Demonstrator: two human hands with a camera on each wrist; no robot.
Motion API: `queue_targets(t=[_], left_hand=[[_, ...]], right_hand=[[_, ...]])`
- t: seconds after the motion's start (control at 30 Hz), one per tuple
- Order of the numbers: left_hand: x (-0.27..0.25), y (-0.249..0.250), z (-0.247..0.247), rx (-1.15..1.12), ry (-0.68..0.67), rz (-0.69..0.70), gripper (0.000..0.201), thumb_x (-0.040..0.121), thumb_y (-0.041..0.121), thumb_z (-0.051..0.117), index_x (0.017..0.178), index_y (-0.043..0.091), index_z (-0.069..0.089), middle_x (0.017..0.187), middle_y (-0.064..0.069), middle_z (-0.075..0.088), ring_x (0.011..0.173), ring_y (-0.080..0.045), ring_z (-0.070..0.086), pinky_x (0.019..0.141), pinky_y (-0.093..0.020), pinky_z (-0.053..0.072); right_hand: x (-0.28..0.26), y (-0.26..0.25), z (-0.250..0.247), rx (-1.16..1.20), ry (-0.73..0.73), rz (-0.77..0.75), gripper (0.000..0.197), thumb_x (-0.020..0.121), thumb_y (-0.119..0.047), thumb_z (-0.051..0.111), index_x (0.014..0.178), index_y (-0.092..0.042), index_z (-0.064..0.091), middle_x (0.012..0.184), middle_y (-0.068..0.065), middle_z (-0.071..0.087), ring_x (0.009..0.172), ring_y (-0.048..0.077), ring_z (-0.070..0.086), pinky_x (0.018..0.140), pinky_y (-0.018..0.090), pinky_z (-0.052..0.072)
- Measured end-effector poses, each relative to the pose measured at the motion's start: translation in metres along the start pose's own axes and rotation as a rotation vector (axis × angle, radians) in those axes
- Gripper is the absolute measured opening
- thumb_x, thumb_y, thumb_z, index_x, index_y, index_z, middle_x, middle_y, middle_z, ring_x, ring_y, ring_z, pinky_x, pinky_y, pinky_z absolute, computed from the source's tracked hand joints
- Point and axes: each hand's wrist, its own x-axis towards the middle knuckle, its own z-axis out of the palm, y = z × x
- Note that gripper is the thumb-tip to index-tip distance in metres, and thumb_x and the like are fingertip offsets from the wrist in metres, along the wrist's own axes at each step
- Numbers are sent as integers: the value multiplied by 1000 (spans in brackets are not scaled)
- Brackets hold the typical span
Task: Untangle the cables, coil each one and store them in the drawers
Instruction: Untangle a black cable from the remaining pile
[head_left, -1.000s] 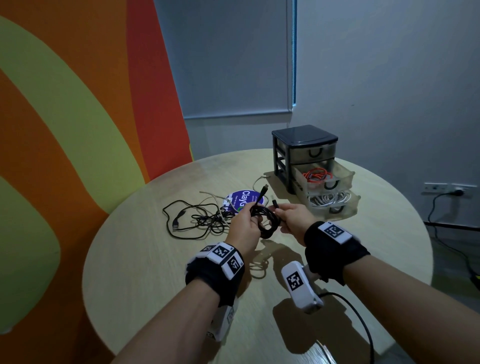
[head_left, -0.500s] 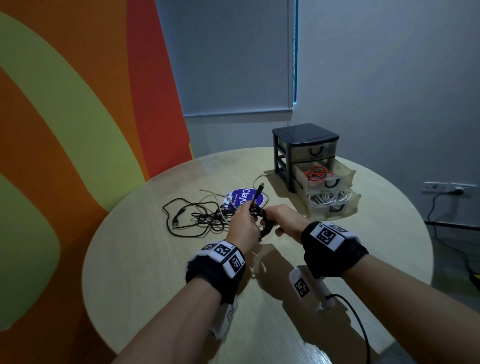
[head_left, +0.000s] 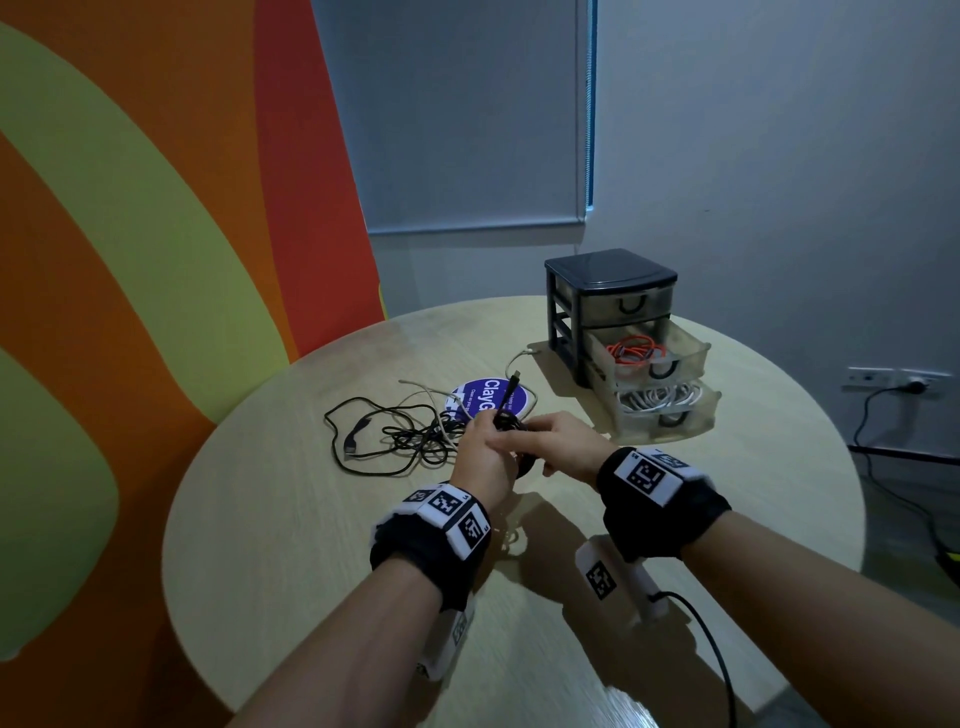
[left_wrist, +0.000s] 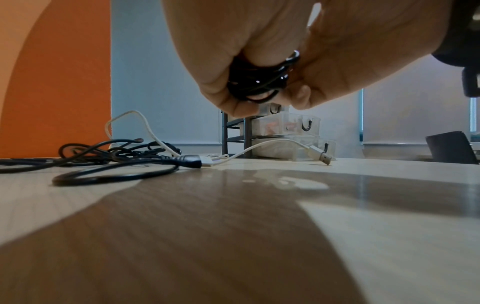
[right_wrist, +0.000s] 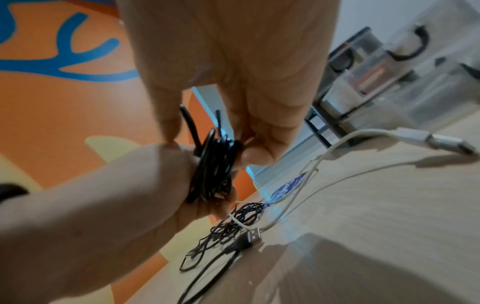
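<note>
A small coil of black cable (head_left: 508, 424) is held above the table between both hands. My left hand (head_left: 480, 447) grips the coil (left_wrist: 255, 82) in curled fingers, and one plug end sticks up from it. My right hand (head_left: 550, 441) pinches the same coil (right_wrist: 213, 164) from the right, fingers against the left hand. A tangle of black and white cables (head_left: 410, 434) lies on the table to the left. The drawer unit (head_left: 610, 270) stands behind, with an orange cable (head_left: 636, 351) in its open middle drawer and a white cable (head_left: 657, 399) in the open bottom one.
The round wooden table (head_left: 291, 519) carries a blue round sticker (head_left: 488, 397) under the cables. A white cable's USB plug (left_wrist: 323, 157) lies near the drawers. A wall socket with a black cord (head_left: 911, 387) is at the right. An orange and green wall is at the left.
My right hand has moved left and closed over the coil against the left hand. The coil now looks tighter and is mostly hidden between the hands.
</note>
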Motion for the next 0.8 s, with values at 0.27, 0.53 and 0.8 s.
queue_targets(t=[0.27, 0.53, 0.8], left_hand=[[-3, 2, -4, 90, -12, 18, 36, 92, 1, 44, 129, 2, 44, 127, -15, 48, 116, -25, 48, 92, -26, 39], [-6, 5, -6, 137, -47, 41, 27, 95, 3, 39, 119, -2, 49, 117, -20, 57, 109, -30, 53, 79, -26, 37], [-11, 5, -5, 70, -58, 96, 23, 95, 13, 47, 113, 6, 60, 107, -11, 65, 98, -22, 59, 76, -23, 42]], right_hand=[[4, 11, -5, 11, 12, 31, 17, 91, -32, 57, 79, -21, 62, 77, 0, 59, 74, 15, 50, 61, 23, 37], [10, 17, -11, -124, 39, 53, 9, 86, -8, 57, 82, -13, 63, 66, -1, 57, 57, 10, 45, 50, 17, 35], [8, 26, -20, -143, 19, 125, 16, 91, -18, 58, 101, -8, 65, 75, -2, 61, 65, 7, 55, 54, 17, 41]])
